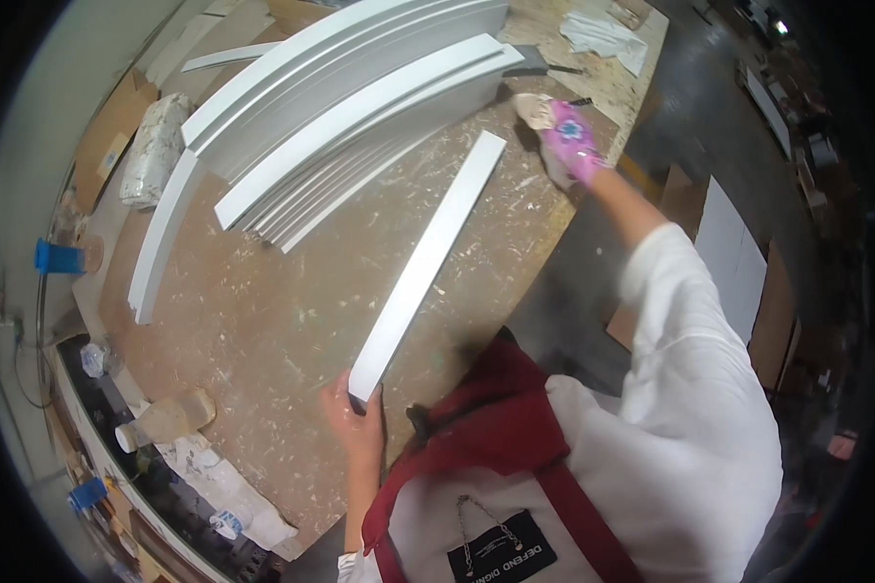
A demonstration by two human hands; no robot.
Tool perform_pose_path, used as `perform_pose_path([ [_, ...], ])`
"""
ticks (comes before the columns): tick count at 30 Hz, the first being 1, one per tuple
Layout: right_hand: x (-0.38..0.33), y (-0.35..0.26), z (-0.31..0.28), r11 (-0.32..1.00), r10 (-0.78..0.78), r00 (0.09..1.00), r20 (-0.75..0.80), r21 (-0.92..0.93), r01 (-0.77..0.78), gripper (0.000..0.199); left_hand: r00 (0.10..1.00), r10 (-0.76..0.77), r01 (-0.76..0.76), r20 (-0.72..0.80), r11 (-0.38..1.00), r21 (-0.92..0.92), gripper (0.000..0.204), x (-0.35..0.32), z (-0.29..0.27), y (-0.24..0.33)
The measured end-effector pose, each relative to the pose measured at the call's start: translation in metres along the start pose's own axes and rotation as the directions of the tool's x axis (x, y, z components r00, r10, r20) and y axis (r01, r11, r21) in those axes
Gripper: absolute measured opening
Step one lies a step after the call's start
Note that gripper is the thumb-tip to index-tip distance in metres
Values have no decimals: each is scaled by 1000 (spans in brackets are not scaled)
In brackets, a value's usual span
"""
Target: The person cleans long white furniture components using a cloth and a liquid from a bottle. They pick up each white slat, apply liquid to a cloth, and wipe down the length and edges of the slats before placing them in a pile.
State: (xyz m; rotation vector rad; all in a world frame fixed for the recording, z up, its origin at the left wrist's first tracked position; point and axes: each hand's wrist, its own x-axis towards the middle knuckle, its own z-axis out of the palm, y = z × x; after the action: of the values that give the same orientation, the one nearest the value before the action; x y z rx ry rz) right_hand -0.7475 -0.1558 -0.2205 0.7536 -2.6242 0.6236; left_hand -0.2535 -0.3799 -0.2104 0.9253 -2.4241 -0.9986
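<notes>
White strip slants across the middle of the frame, its lower end pinched between the fingers of my left hand. At upper right my gloved right hand is blurred, and I cannot tell whether its fingers are spread or closed. Beyond, over the scuffed brown tabletop, more white strips stand grouped at upper left; a bottle lies at lower left.
</notes>
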Motion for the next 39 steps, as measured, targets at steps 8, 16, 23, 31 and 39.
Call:
perform_pose_path([
  [8,-162,-286,-48,675,-733,577,359,485,556,25,987,-156,155,32,888,-433,52,-5,9,-20],
  [16,-52,-113,9,964,-254,921,294,-2,267,28,998,18,-16,68,999,-34,42,1,-5,-4],
  [23,-48,-128,-23,34,158,847,508,854,-519,25,992,-103,105,78,994,-17,42,11,-9,-3],
  [31,-95,-156,-81,883,-424,905,-18,214,418,26,980,192,-194,54,980,38,29,-13,-10,21],
  [39,-191,-201,-35,712,-690,639,340,161,683,32,907,408,-416,106,907,68,28,-20,9,7],
])
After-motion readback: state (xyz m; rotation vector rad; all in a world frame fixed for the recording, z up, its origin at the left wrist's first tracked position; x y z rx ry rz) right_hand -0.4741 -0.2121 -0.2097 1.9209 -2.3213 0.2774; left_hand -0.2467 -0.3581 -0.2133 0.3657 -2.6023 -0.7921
